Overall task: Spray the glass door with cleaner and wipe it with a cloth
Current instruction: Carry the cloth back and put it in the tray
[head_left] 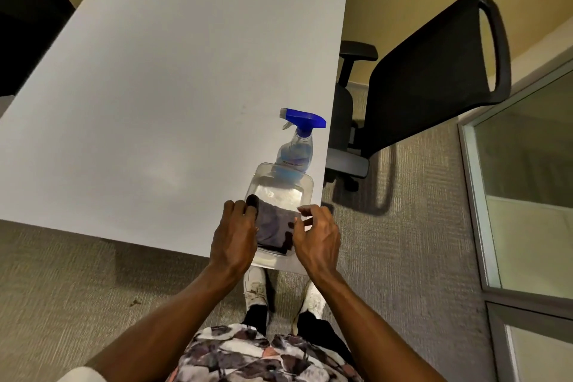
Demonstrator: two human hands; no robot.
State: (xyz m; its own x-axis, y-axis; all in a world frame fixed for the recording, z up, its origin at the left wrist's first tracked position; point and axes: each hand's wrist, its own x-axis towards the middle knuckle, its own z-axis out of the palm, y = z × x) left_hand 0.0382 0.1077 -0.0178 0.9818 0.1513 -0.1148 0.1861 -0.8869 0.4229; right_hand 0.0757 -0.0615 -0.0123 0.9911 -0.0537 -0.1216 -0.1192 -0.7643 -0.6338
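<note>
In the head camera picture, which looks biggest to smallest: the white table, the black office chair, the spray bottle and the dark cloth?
1. White table
2. Black office chair
3. Spray bottle and dark cloth: similar, and the hands partly cover the cloth, so I won't rank them.

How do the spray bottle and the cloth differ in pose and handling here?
The spray bottle stands upright and untouched; the cloth lies folded flat, with the left hand on it and the right hand at its edge. The bottle is clear with a blue head; the cloth is dark grey. Both sit in the clear tray.
</note>
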